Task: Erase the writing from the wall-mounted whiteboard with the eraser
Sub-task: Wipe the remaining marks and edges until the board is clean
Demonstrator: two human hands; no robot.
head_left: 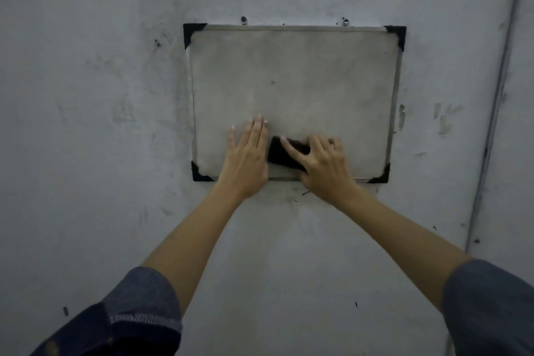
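A small whiteboard (pixel 303 75) with a metal frame and black corner caps hangs on the grey wall. Its surface is smudged grey, with one small dark dot near the middle and no legible writing. My right hand (pixel 323 165) grips a black eraser (pixel 281 154) against the board's lower edge, index finger stretched over it. My left hand (pixel 247 156) lies flat on the board just left of the eraser, fingers straight and pointing up.
Two screw heads (pixel 244 19) hold the board from above. The wall (pixel 86 124) around it carries dark marker smears and scuffs. A vertical conduit or wall corner (pixel 497 95) runs down the right side.
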